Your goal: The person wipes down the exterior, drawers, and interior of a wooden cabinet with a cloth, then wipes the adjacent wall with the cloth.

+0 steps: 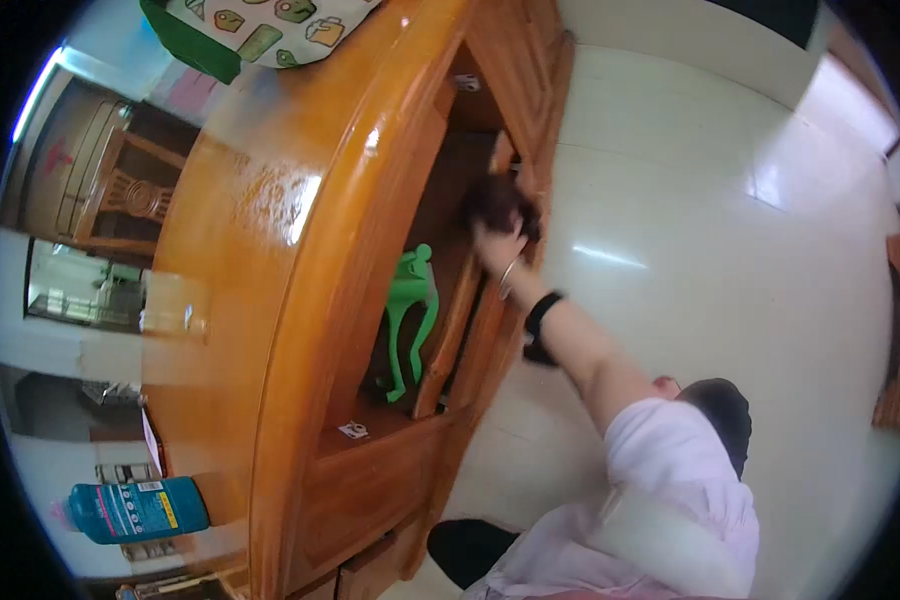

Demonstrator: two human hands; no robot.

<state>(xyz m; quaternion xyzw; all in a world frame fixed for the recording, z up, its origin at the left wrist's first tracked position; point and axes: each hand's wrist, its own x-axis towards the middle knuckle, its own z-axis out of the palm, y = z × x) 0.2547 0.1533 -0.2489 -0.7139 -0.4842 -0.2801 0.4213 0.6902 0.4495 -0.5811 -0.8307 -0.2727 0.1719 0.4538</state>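
Glossy tabletop (232, 235), open cabinet (375, 510): visible hand (500, 245) at dark item (492, 202), grip indeterminable; wrist best kept clear of green figure (408, 288).

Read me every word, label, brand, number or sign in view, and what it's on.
No text is readable here.
Blue-green bottle: printed label, too small and blurred to read.
Patterned bag: pictures, no readable words.
Reddish mark in the background: too blurred to tell whether it is writing.
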